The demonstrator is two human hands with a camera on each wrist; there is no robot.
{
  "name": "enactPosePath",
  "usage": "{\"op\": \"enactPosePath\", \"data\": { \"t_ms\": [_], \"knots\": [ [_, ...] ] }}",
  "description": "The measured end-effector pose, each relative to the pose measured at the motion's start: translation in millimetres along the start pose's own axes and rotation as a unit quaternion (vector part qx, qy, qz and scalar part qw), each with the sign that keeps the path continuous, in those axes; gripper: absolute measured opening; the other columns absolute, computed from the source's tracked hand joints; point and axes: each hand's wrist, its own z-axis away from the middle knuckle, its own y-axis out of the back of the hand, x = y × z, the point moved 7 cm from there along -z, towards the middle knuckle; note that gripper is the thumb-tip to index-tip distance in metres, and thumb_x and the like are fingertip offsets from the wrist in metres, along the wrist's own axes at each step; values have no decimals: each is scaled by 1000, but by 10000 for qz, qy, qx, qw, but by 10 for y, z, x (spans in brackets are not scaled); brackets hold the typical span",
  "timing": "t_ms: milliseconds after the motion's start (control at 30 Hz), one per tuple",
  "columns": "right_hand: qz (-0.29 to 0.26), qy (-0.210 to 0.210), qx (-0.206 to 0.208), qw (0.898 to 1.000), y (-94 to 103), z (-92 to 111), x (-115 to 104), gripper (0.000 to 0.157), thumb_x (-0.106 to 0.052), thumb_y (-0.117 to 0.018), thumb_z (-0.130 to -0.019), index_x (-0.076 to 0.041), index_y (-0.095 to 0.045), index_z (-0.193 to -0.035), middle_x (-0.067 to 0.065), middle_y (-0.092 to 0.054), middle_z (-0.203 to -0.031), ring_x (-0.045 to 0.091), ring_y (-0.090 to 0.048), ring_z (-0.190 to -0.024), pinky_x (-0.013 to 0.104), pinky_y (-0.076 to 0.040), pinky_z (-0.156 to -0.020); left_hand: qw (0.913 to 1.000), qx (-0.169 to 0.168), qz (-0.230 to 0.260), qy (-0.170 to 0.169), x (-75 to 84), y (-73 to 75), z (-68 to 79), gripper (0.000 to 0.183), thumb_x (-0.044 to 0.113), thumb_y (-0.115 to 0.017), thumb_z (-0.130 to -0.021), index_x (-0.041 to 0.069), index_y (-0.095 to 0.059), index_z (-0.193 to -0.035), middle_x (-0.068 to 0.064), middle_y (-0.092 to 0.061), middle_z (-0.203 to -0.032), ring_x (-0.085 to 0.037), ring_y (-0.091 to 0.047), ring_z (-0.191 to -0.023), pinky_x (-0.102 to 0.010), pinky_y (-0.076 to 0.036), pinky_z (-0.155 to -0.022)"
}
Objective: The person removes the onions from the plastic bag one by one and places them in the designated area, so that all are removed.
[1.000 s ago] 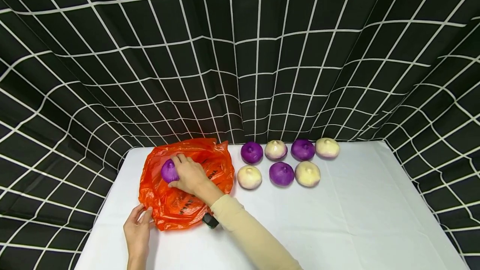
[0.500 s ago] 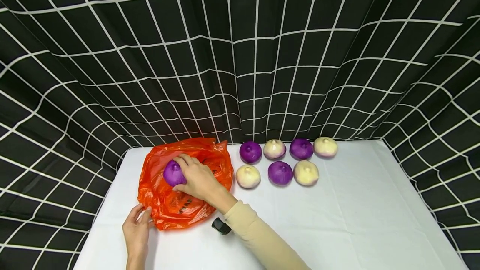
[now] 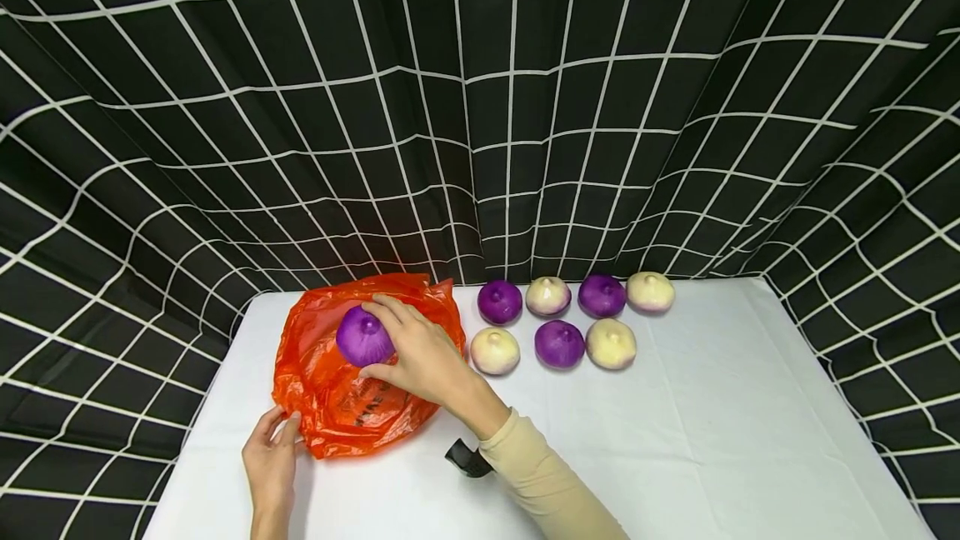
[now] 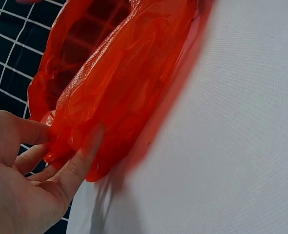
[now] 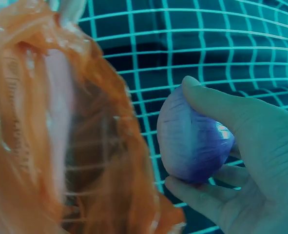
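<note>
A red plastic bag [image 3: 352, 436] with dark print lies spread with its mouth up at the left of the white table. My left hand [image 3: 272, 465] pinches the bag's near left corner; in the left wrist view the thumb and fingers [image 4: 80, 165] grip its thin edge. Over the bag's mouth, my right hand [image 3: 431, 361] holds a purple onion [image 3: 363, 337] between thumb and fingertips. From the right wrist view, the onion [image 5: 190, 139] shows held clear beside the bag's rim [image 5: 129, 131].
Right of the bag, two rows of onions stand at the back of the table: purple ones such as this onion [image 3: 559, 345] and pale ones such as this onion [image 3: 496, 351]. A black gridded curtain [image 3: 510, 107] hangs behind. A dark strap-like device [image 3: 468, 458] sits by the right wrist.
My right hand has lifted the purple onion up from inside the bag and drawn it slightly to the right. My left hand keeps its grip on the bag's corner.
</note>
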Motion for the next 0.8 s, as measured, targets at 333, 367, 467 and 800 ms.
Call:
{"op": "enactPosePath", "data": {
  "t_ms": [333, 367, 467, 800],
  "knots": [
    [-574, 352, 1112, 9915, 544, 163, 138, 82, -37, -84, -77, -11, -45, -144, 8, -41, -150, 25, -46, -134, 40, -43, -107, 9998, 48, 193, -11, 6, -6, -5, 33, 3, -59, -96, -7, -53, -127, 23, -58, -89, 8, -61, -70, -15, -51, -52],
    [-587, 363, 1214, 9902, 593, 189, 165, 82, -37, -84, -76, -11, -45, -144, 8, -42, -150, 25, -46, -134, 39, -43, -107, 9998, 41, 171, -11, 8, -4, -3, 33, 3, -59, -96, -7, -53, -127, 23, -57, -89, 8, -61, -70, -15, -51, -52],
    [-628, 312, 1467, 9867, 728, 281, 274, 82, -35, -85, -76, -10, -46, -143, 8, -42, -150, 24, -46, -134, 39, -43, -107, 9999, 41, 162, 32, 9, 6, -1, 35, 3, -59, -96, -7, -52, -128, 24, -57, -88, 8, -61, -70, -15, -51, -52],
    [-1089, -1014, 2084, 9667, 1036, 733, 1028, 80, -29, -86, -75, -12, -47, -143, 6, -42, -150, 29, -52, -127, 41, -50, -99, 9999, 69, 128, 43, 13, 13, 0, 34, 4, -58, -96, -6, -52, -128, 25, -56, -88, 8, -60, -70, -15, -51, -53]
  ]
}}
